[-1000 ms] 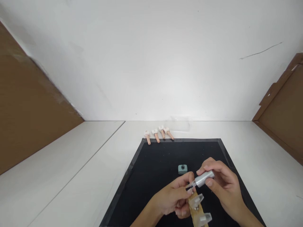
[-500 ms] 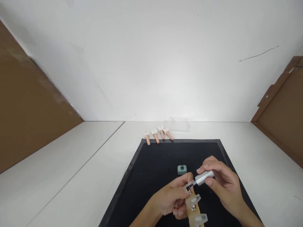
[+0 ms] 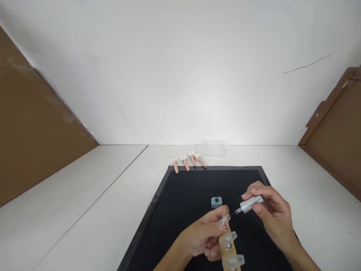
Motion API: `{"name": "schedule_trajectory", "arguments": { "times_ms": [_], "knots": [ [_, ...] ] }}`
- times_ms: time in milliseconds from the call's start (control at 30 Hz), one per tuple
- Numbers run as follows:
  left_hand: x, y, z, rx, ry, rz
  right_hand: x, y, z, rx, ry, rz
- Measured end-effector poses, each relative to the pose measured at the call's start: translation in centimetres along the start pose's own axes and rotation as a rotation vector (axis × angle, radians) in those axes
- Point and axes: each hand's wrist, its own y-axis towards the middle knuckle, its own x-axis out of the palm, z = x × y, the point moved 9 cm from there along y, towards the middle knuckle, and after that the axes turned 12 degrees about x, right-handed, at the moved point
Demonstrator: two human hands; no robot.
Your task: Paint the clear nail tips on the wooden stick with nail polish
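Note:
My left hand (image 3: 201, 237) is closed on a yellowish nail stand (image 3: 229, 258), which carries clear false nails standing out to the side. Thumb and fingers pinch around the uppermost false nail (image 3: 223, 221). Between the fingers of my right hand (image 3: 273, 214) is a nail polish brush (image 3: 251, 203) with a silver cap. Its dark bristle tip is at the outer end of that uppermost nail; whether it touches I cannot tell. Just beyond my left fingertips sits a small teal bottle (image 3: 216, 202) with a dark round opening on top.
Several bottles with peach caps (image 3: 185, 163) lie at the back edge of the black mat (image 3: 180, 199). A clear plastic piece (image 3: 213, 149) lies behind the mat. A white wall (image 3: 194, 75) rises at the back, with brown panels (image 3: 36, 124) at both sides.
My right hand has drawn the brush up and to the right, from the nail's surface to its outer end. My left hand and the stand have barely shifted.

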Motion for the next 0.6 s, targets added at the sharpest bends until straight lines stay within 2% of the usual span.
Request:
{"name": "schedule_trajectory", "arguments": {
  "times_ms": [100,300,600],
  "knots": [
    [0.1,0.2,0.0,0.001,-0.009,-0.007,0.6,-0.1,0.1,0.034,0.038,-0.048],
    [-0.6,0.3,-0.1,-0.028,0.050,0.101,1.6,-0.3,0.1,0.069,0.021,-0.115],
    [-0.9,-0.2,-0.4,-0.001,-0.011,0.005,1.0,-0.2,0.5,0.059,-0.014,-0.068]
  ]
}}
